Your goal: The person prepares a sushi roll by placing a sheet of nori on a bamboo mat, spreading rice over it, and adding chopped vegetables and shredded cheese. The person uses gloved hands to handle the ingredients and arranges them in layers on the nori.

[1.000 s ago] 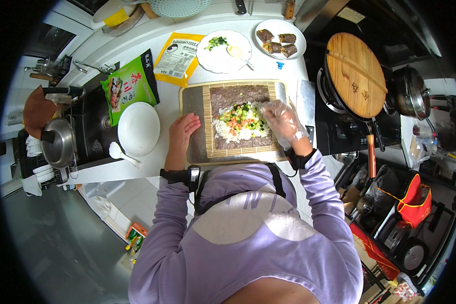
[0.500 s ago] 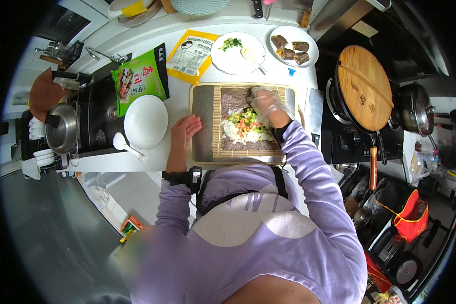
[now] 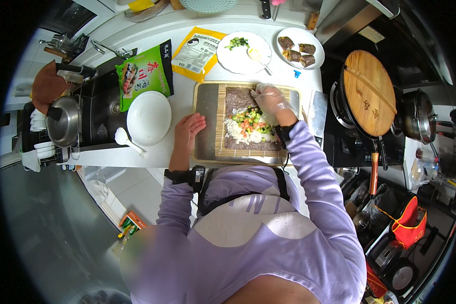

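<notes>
A dark nori sheet (image 3: 238, 98) lies on a bamboo rolling mat (image 3: 220, 119), which rests on a rimmed cutting board (image 3: 205, 109). White rice (image 3: 234, 133) covers the sheet's near part, topped by diced green and orange filling (image 3: 252, 121). My right hand (image 3: 273, 103), in a clear plastic glove, is over the sheet's far right part. Its fingers are curled closed; whether anything is in them is hidden. Beside the board's left edge, my bare left hand (image 3: 189, 125) is open with fingers stretched out, holding nothing.
Behind the board stand a plate (image 3: 225, 63) with chopped greens and a spoon, and a plate of rolls (image 3: 316, 40). A white bowl (image 3: 148, 119) and rice paddle (image 3: 129, 142) are left. A cleaver (image 3: 316, 114) lies right, near the wood-lidded pan (image 3: 368, 96) on the stove.
The whole view has shifted slightly. My right hand has moved a little away from me over the nori, with its fingers curled in. My left hand stays in place beside the board.
</notes>
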